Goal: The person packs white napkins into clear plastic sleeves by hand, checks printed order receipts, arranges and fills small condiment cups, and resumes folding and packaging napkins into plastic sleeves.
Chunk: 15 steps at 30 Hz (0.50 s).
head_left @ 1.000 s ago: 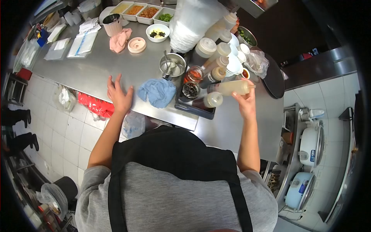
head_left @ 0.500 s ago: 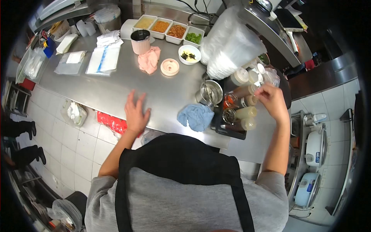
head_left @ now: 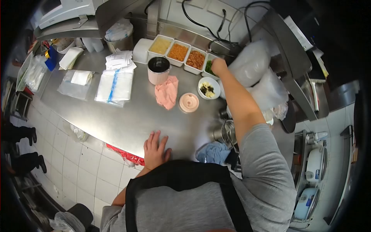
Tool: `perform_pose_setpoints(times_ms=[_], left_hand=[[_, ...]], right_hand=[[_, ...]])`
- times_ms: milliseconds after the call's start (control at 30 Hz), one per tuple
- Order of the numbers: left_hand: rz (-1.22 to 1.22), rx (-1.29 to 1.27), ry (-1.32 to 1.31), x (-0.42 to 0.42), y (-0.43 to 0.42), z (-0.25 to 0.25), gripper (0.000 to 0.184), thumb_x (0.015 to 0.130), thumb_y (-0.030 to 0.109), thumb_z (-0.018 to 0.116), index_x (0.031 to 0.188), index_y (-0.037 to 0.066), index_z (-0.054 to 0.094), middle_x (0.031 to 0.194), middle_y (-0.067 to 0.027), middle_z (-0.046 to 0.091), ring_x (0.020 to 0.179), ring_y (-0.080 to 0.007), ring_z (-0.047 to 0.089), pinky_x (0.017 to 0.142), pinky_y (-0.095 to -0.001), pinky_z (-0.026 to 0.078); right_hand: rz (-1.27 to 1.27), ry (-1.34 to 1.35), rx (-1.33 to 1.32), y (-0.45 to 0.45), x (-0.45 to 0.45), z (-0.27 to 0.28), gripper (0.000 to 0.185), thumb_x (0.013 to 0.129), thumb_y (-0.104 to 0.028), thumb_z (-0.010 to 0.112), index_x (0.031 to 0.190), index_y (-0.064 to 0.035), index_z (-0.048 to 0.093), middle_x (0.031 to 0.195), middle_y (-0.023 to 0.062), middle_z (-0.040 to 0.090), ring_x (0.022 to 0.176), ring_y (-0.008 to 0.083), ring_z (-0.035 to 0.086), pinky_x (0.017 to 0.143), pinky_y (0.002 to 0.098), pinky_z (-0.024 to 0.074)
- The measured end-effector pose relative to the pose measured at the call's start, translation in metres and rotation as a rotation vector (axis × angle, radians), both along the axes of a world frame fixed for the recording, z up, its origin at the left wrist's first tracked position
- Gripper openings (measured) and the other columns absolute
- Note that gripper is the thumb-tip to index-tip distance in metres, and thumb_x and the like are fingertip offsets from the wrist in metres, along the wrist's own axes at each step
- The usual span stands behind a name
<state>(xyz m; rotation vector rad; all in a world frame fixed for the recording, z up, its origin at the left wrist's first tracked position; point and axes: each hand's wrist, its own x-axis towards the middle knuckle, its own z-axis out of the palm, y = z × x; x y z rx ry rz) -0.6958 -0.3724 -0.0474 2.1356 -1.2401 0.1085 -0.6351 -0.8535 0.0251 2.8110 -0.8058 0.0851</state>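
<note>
From my view, the four trays (head_left: 196,60) line the back of the bench (head_left: 112,127), with the bowl (head_left: 209,88) before them. The cup (head_left: 158,71) sits left, the crumpled cloth (head_left: 167,92) between it and the lid (head_left: 189,103).

Shirt (head_left: 174,210): heathered grey, short sleeves (head_left: 261,149) (the right one visibly creased). Apron (head_left: 181,174): plain matte black, worn over the shirt, with two broad, flat straps (head_left: 235,208) in matching black.
</note>
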Motion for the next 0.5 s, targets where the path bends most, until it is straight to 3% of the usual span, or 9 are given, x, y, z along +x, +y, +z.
perform_pose_setpoints(times_ms=[100,233,433,500], left_hand=[[0.001,0.006,0.003,0.003,-0.001,-0.003,0.058,0.066,0.021,0.072,0.121,0.015,0.055,0.137,-0.0135,0.041,0.126,-0.0356,0.038,0.096,-0.0507,0.034],[-0.014,0.011,-0.006,0.003,-0.001,-0.004,0.056,0.067,0.021,0.071,0.121,0.015,0.055,0.136,-0.0128,0.042,0.125,-0.0351,0.040,0.096,-0.0502,0.034],[-0.020,0.043,0.000,0.000,0.000,0.007,0.057,0.069,0.022,0.070,0.123,0.013,0.053,0.135,-0.0139,0.042,0.124,-0.0356,0.039,0.097,-0.0499,0.033],[-0.021,0.041,-0.012,-0.001,0.000,0.008,0.058,0.070,0.022,0.070,0.124,0.012,0.052,0.134,-0.0145,0.041,0.124,-0.0360,0.039,0.097,-0.0497,0.032]], right_hand=[[-0.066,0.026,0.086,-0.011,0.012,-0.035,0.020,0.077,-0.009,0.054,0.088,-0.0030,0.069,0.093,0.0186,0.067,0.086,0.0346,0.065,0.077,0.0404,0.0519],[-0.198,0.079,0.150,-0.009,0.014,-0.031,0.031,0.075,-0.006,0.056,0.104,-0.0055,0.066,0.098,0.0220,0.065,0.092,0.0353,0.063,0.082,0.0404,0.0502],[-0.247,-0.384,0.184,0.001,-0.004,0.002,0.033,0.075,-0.001,0.054,0.104,-0.0109,0.066,0.096,0.0220,0.065,0.091,0.0355,0.063,0.084,0.0412,0.0492],[-0.221,-0.569,0.184,-0.009,-0.009,0.003,0.033,0.073,0.003,0.056,0.102,-0.0087,0.066,0.093,0.0211,0.065,0.086,0.0344,0.064,0.081,0.0393,0.0507]])
